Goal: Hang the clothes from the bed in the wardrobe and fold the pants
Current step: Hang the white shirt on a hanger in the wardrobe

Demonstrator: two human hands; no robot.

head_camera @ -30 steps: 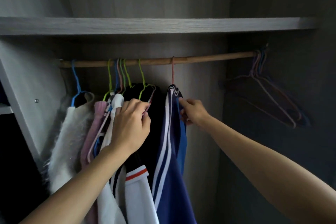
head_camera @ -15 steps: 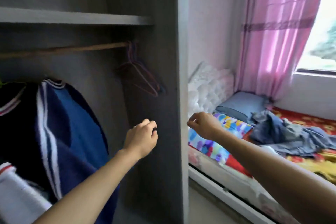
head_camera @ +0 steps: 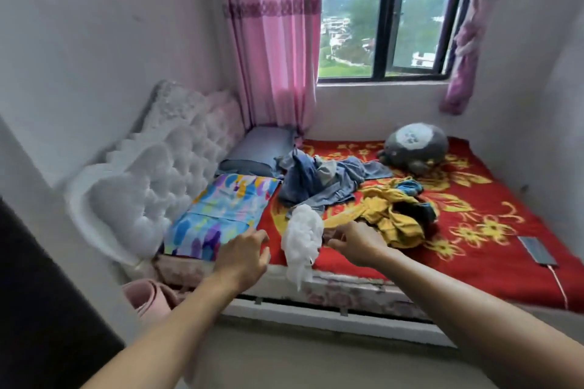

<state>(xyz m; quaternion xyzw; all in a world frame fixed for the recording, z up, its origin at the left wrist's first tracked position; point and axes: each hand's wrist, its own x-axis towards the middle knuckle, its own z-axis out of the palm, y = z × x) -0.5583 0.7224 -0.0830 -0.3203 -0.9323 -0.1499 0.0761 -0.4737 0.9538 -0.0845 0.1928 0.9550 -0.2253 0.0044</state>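
A bed [head_camera: 493, 249] with a red flowered blanket fills the middle of the view. On it lie a crumpled blue-grey garment [head_camera: 319, 181], a yellow and dark garment [head_camera: 395, 215] and a white fluffy garment [head_camera: 303, 237] that hangs over the near edge. My left hand [head_camera: 245, 254] hovers with loosely spread fingers just left of the white garment, holding nothing. My right hand [head_camera: 355, 243] is held out just right of it, fingers loosely curled and empty. The wardrobe's dark side [head_camera: 38, 309] shows at the lower left.
A colourful pillow [head_camera: 221, 215] and a grey pillow [head_camera: 262, 148] lie by the white tufted headboard [head_camera: 164, 174]. A grey plush toy [head_camera: 414, 145] sits under the window. A phone with a cable [head_camera: 537, 251] lies at the bed's right. A pink roll [head_camera: 148, 297] stands beside the bed.
My view has swung right from the wardrobe's hanging clothes to the bed. Both hands let go of the hung garments and now reach out over the bed's near edge.
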